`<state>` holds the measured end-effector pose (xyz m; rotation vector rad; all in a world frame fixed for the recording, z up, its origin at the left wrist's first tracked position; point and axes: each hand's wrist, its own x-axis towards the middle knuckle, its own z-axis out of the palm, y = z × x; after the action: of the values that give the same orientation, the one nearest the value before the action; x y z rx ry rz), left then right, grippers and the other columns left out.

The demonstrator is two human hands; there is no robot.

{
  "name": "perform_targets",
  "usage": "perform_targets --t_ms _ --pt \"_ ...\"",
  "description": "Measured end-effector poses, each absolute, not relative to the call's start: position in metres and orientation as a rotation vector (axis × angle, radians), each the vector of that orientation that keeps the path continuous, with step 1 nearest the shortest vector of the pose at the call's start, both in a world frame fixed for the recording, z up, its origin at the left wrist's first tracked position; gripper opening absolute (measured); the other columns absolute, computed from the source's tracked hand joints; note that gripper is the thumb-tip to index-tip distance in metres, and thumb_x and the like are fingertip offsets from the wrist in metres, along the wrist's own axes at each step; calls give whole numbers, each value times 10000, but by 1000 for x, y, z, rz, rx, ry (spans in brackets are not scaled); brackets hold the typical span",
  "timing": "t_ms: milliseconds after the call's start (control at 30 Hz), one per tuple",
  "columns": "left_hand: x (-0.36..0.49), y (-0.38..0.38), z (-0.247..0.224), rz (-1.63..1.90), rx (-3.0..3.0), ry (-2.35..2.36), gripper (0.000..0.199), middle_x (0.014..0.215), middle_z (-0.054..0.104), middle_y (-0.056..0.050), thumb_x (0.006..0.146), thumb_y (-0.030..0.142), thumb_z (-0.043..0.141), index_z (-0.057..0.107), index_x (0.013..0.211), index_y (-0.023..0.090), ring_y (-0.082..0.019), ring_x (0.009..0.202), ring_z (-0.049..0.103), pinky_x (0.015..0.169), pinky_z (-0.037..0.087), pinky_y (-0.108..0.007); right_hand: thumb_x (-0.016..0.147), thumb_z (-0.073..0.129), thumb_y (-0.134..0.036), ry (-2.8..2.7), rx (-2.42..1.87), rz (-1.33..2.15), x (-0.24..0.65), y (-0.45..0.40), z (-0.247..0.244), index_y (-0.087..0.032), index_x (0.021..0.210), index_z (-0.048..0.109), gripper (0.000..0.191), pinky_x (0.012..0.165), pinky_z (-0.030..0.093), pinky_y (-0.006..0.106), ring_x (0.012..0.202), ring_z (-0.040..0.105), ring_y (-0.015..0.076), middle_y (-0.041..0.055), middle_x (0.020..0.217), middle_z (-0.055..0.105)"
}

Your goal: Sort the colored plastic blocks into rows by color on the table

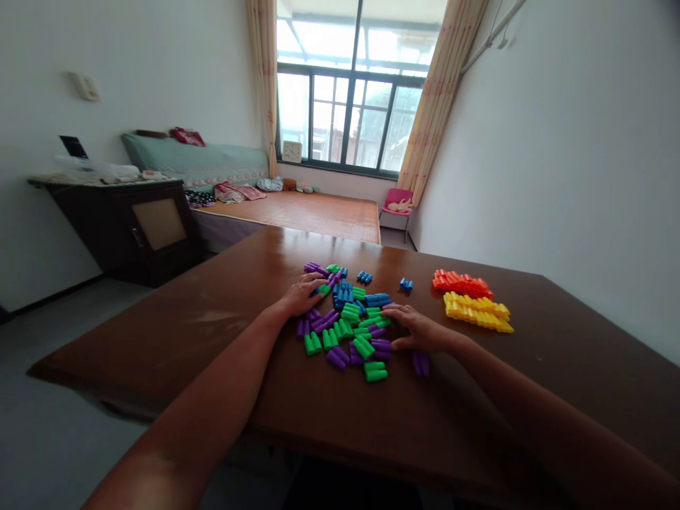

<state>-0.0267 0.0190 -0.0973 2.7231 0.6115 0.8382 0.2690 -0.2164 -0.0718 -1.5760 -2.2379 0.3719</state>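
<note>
A loose pile of plastic toy pieces, each like small joined tubes, lies on the brown table. Green pieces, purple pieces and blue pieces are mixed together. At the pile's left edge rests my left hand, fingers stretched over green and purple pieces. My right hand reaches in from the right, its fingers apart and touching or just above green and purple pieces. Beneath the right wrist a purple piece is partly covered. Neither hand visibly grips a piece.
To the right sit a row of orange pieces and a row of yellow pieces. Two small blue groups, one a blue piece, lie behind the pile. Beyond the table are a bed, a pink chair and a dark cabinet.
</note>
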Motion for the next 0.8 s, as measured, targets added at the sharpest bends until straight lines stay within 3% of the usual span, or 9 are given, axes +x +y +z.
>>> perform_targets --t_ms 100,233,333,400,467,633,800 --pt "-28 26 -100 940 2685 631 366 1266 581 -124 900 347 485 647 1188 188 -262 1222 503 1074 395 -432 786 697 -360 -2121 -1588 221 269 -192 -76 -221 1212 597 459 1056 379 478 1231 488 280 114 1309 548" --pt "-29 24 -96 919 2649 799 349 1239 616 -89 934 342 432 638 1180 205 -232 1192 530 1051 418 -409 833 584 -182 -1936 -1616 48 258 -167 -67 -219 1150 625 323 992 437 431 1076 578 224 91 1191 599" --pt "-30 17 -89 889 2643 945 346 1224 639 -55 959 314 381 630 1182 225 -208 1173 545 1037 426 -399 865 571 -248 -1953 -1592 134 234 -156 -60 -204 1106 640 254 784 517 345 759 617 150 80 1074 623" --pt "-29 11 -82 932 2665 936 333 1226 643 -41 959 311 389 637 1170 237 -200 1176 545 1053 410 -401 833 641 -327 -2038 -1550 222 213 -151 -61 -210 1119 636 309 685 518 315 658 591 125 71 1059 617" --pt "-27 2 -73 997 2694 829 321 1231 643 -29 959 329 407 648 1157 254 -193 1186 539 1066 398 -396 811 677 -334 -2120 -1492 238 196 -143 -64 -228 1163 626 371 702 517 321 688 598 134 74 1092 613" --pt "-14 -32 -48 1026 2718 281 313 1137 687 -44 965 356 432 695 1081 234 -192 1149 563 1070 393 -376 839 620 -237 -2036 -1426 109 199 -112 -64 -235 1194 626 355 869 497 352 980 611 199 86 1210 603" --pt "-1 -85 -30 670 2725 -166 297 1134 691 -49 915 440 539 715 1056 247 -208 1165 557 1059 377 -345 887 540 -291 -1807 -1832 -58 259 -92 -60 -206 1152 656 302 969 440 397 1015 619 224 104 1150 659"
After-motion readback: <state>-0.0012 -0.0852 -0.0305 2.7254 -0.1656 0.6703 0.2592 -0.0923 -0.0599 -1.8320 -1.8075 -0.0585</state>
